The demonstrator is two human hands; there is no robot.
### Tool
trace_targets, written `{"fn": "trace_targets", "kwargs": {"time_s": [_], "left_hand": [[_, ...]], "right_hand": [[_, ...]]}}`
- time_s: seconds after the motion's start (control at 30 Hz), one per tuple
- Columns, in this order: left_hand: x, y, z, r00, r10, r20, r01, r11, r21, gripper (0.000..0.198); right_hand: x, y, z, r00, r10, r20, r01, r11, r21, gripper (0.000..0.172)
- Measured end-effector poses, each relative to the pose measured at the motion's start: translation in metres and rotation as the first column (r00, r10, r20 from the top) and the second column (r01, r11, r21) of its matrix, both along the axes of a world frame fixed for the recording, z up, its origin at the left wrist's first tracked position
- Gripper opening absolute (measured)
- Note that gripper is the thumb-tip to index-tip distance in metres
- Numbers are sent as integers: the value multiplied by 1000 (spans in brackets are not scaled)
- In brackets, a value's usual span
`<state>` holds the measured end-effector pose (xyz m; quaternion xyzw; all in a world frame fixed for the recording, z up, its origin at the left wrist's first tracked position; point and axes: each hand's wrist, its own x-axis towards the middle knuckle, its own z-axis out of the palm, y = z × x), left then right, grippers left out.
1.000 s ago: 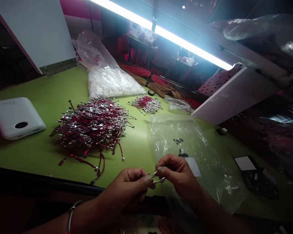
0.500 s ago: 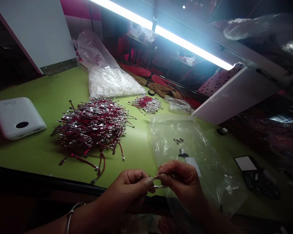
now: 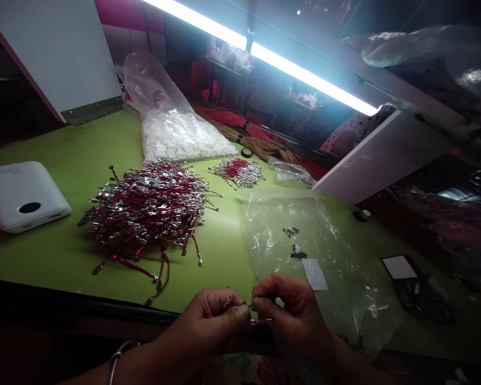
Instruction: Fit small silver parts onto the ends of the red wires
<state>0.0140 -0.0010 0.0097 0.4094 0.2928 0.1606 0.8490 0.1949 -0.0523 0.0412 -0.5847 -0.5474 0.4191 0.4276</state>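
At the table's front edge, my left hand is closed, thumb and fingers pinching a short terminal wire with shiny metal ends. My right hand pinches close beside it, fingertips almost touching the left ones; the fingers hide most of the wire. Up and to the left lies a large heap of short red terminal wires, a few of them loose at its near side. Behind it, a smaller bundle of the same wires is laid out on the green tabletop.
A clear bag of white plastic pieces stands at the back. A white power bank lies at left. Under my right hand spreads a flat clear plastic bag with small metal bits and a paper slip. A black case is at right.
Both hands have lowered slightly, and the right has shifted a little left, its fingertips closer to the left hand's. The view has drifted slightly; the heap and bags stay put.
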Motion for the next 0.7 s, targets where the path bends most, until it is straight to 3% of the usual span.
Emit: {"fn": "trace_targets", "kwargs": {"time_s": [0.13, 0.17, 0.23, 0.27, 0.3, 0.4, 0.57, 0.7], "left_hand": [[3, 8, -5, 992, 88, -87, -82, 994, 73, 44], [3, 11, -5, 987, 126, -102, -118, 990, 76, 44], [4, 16, -6, 979, 171, -110, -164, 984, 68, 44], [3, 18, -7, 978, 175, -111, -169, 984, 60, 45], [3, 20, -7, 979, 168, -114, -163, 985, 53, 45], [1, 22, -5, 987, 116, -112, -113, 993, 37, 44], [1, 21, -3, 996, 47, -81, -46, 999, 16, 45], [0, 21, -3, 997, 56, -62, -58, 998, -30, 47]], "right_hand": [[9, 4, -5, 1000, -4, -13, 3, 998, -70, 11], [18, 6, -6, 999, -2, 40, 5, 997, -82, 12], [43, 12, -8, 953, -20, 303, 37, 998, -50, 15], [58, 15, -9, 847, -81, 525, 83, 996, 19, 16], [73, 19, -10, 658, -115, 744, 99, 993, 66, 16], [109, 31, -13, 472, -143, 870, 150, 985, 80, 15], [118, 47, -23, 390, -62, 919, 126, 992, 14, 18], [117, 51, -30, 409, -79, 909, 120, 992, 32, 26]]}}
